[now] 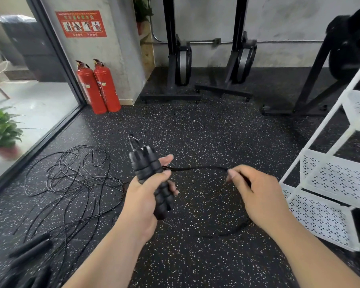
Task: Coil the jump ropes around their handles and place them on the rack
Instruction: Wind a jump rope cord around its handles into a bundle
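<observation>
Close in front of the body, the left hand (140,197) grips a pair of black handles (147,165) pressed side by side, with fingers and thumb curled round their middle. Their long axis runs from the near end below the palm up and away, leaning a little left, with the swivel ends topmost. Beside the thumb the rope (197,167) leaves the handles sideways, nearly square to that axis. It crosses to the right hand (258,192), which pinches it between thumb and forefinger, the other fingers folded under. Below that hand it droops in a loop toward the floor (195,256).

The rope thus lies to the right of the handles and across them, which suits a winding turn. I judge the right hand must carry it round the pair while the left keeps them from turning. Whether any turns sit on the handles I cannot tell.

Farther left, other ropes (75,179) lie tangled, well apart. The white rack (324,183) stands to the right, nearer the right hand.
</observation>
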{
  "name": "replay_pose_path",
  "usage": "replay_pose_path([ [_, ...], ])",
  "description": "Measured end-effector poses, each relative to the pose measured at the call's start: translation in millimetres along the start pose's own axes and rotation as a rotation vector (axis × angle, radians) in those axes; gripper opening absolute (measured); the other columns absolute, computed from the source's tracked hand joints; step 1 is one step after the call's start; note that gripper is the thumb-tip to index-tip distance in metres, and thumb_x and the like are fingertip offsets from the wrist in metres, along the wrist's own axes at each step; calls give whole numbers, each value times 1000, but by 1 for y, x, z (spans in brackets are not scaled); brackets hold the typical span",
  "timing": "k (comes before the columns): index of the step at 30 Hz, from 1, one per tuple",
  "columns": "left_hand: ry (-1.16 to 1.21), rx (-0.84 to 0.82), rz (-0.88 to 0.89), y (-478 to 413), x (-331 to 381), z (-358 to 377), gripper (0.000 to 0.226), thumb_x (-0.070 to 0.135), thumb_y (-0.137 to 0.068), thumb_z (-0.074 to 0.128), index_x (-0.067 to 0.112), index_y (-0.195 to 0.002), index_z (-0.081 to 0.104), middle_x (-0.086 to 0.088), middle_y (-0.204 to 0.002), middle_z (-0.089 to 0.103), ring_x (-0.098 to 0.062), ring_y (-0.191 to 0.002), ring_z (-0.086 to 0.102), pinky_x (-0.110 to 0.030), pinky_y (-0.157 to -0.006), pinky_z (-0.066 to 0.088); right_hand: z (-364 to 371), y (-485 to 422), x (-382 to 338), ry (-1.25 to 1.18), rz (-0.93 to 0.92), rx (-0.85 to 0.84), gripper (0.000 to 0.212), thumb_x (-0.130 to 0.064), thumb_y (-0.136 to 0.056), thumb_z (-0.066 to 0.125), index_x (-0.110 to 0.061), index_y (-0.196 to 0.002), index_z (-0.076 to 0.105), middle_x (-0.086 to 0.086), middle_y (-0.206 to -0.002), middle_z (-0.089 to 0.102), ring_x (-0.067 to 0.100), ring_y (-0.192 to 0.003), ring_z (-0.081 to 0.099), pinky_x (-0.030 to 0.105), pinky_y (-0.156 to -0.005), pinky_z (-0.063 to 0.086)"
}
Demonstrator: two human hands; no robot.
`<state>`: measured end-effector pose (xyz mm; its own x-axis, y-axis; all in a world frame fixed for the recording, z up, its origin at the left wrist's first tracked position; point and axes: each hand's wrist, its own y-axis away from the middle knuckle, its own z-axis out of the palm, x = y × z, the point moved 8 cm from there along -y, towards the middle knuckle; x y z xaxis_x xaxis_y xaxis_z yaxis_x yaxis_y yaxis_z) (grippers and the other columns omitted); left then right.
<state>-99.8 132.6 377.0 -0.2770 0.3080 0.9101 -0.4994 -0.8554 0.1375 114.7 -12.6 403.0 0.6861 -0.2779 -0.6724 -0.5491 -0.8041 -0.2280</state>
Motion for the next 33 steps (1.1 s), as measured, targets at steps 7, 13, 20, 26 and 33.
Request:
replay_pose_path([
  [7,-121,-213,-141,15,-32,29,37,5,-92,75,26,-123,78,-10,-122,77,-26,-74,64,-49,-85,58,0,2,11,14,75,90,27,-51,-106,47,-39,-95,69,-19,-66,64,6,-53,55,19,-54,41],
  [13,-169,-1,-290,17,-71,26,37,-1,-92,74,17,-124,73,-13,-84,74,-27,-71,67,-42,-77,57,28,15,-7,1,18,40,25,-51,-105,50,-36,-98,70,-12,-64,64,8,-57,57,24,-56,44],
  [20,-54,167,-322,7,-77,10,31,0,-93,74,17,-119,74,-11,-87,78,-26,-70,72,-43,-75,60,7,13,8,-53,130,201,27,-48,-108,44,-38,-100,69,-12,-57,58,4,-61,58,18,-57,40],
  [26,-16,-116,-318,19,-70,42,35,4,-90,79,12,-124,74,-14,-115,79,-29,-72,66,-43,-76,59,30,11,15,-59,166,74,24,-42,-108,51,-38,-94,70,-24,-66,63,-4,-71,61,13,-58,38],
  [33,46,-175,-294,28,-75,53,35,-1,-92,71,14,-123,77,-19,-98,71,-28,-71,63,-42,-76,55,65,18,18,-46,176,-109,25,-38,-109,54,-37,-90,70,-25,-76,70,-4,-75,64,14,-59,44],
])
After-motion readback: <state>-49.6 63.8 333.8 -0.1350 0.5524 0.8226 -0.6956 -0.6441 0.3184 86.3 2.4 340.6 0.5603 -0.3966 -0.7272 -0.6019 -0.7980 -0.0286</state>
